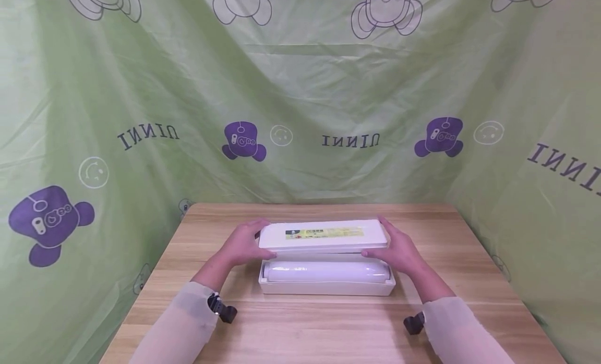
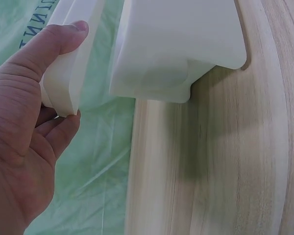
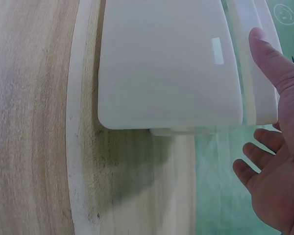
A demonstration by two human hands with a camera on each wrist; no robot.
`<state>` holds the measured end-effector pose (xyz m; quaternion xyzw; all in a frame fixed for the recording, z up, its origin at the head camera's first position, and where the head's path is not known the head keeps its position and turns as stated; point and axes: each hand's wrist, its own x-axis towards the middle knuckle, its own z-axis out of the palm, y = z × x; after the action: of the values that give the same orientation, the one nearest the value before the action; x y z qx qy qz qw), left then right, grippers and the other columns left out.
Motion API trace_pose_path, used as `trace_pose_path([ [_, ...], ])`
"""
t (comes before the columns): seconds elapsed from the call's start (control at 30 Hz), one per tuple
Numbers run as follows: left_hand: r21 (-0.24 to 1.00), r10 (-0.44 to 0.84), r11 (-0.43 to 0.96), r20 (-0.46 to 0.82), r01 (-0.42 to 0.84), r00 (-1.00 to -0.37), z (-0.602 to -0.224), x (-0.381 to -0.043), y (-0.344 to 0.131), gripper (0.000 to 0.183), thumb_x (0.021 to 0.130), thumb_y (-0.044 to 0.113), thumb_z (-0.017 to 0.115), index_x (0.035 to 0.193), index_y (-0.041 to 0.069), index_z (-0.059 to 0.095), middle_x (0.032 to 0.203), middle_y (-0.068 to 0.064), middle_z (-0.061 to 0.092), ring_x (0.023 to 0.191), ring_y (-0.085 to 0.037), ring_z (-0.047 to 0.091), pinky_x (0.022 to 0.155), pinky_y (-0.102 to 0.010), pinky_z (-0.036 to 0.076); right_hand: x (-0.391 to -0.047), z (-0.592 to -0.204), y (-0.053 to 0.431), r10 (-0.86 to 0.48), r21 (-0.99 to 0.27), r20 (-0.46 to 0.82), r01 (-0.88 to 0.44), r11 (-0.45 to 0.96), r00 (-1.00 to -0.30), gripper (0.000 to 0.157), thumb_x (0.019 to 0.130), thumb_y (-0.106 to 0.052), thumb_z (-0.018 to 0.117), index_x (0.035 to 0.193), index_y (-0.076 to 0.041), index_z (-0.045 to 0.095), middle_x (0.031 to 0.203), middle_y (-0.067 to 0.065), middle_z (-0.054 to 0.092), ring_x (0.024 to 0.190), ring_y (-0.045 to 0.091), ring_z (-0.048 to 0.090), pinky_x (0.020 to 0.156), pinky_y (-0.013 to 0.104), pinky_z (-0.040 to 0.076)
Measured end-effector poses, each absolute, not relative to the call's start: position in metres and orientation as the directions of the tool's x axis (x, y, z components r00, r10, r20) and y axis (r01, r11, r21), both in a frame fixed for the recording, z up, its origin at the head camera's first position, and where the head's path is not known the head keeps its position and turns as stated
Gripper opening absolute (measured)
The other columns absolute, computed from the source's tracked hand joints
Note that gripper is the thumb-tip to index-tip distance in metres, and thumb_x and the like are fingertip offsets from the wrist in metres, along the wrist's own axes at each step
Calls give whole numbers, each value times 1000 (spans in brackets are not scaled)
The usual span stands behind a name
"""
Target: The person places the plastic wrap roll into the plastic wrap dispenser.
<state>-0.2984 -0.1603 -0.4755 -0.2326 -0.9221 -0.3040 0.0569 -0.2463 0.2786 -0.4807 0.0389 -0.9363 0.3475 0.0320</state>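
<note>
A white cling film box (image 1: 327, 289) lies lengthwise on the table, with a shiny wrapped roll (image 1: 328, 271) inside it. Above and slightly behind it, the long white lid (image 1: 335, 244) is held apart from the box, its left end a little lower than its right. My left hand (image 1: 245, 242) grips the lid's left end, thumb on the front edge and fingers behind. At the other end my right hand (image 1: 399, 249) pinches the lid, its thumb (image 3: 264, 49) on the near side. Several right fingers hang loosely below it in the right wrist view.
The wooden table (image 1: 310, 332) reaches back to a green printed curtain (image 1: 300, 171) that hangs behind and on both sides. Each wrist wears a strap with a small black device, such as the left one (image 1: 227, 313). A printed label (image 1: 324, 232) sits on the lid.
</note>
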Motion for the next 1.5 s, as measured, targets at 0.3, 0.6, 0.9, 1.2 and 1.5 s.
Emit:
trace_pose_path([
  [0.3,539,407,698,242,471,-881,-474,-295,-157,91,55,52,91,132,14,61,138,-2,58,126,-24,52,107,-42,41,-242,-482,283,-63,-656,91,-107,747,-994,127,61,-70,80,158,-15,20,153,24,33,135,48,34,108,63,30],
  [0.6,551,422,692,216,467,-880,-475,-293,-157,98,56,53,91,137,9,57,142,-7,54,131,-27,49,110,-43,37,-237,-485,287,-66,-639,111,-122,759,-992,122,60,-74,77,154,-13,30,148,24,42,132,47,40,106,62,35],
  [0.9,552,428,702,179,450,-886,-477,-290,-156,106,56,61,89,141,8,53,146,-10,49,134,-28,44,112,-43,34,-232,-487,290,-48,-635,98,-100,766,-994,120,59,-75,76,154,-15,33,148,23,42,134,46,38,106,62,34],
  [1.2,572,408,706,155,418,-900,-479,-284,-159,109,54,65,87,143,14,52,146,-5,50,135,-25,43,113,-43,33,-225,-486,289,-50,-624,86,-93,776,-995,120,60,-75,76,154,-15,32,147,24,44,131,47,40,103,64,37],
  [1.5,593,404,690,160,415,-901,-483,-281,-162,110,52,67,87,143,13,53,145,-2,50,134,-23,44,112,-42,34,-221,-487,288,-53,-614,100,-104,782,-994,120,59,-77,75,153,-14,35,145,24,45,131,47,42,103,63,37],
])
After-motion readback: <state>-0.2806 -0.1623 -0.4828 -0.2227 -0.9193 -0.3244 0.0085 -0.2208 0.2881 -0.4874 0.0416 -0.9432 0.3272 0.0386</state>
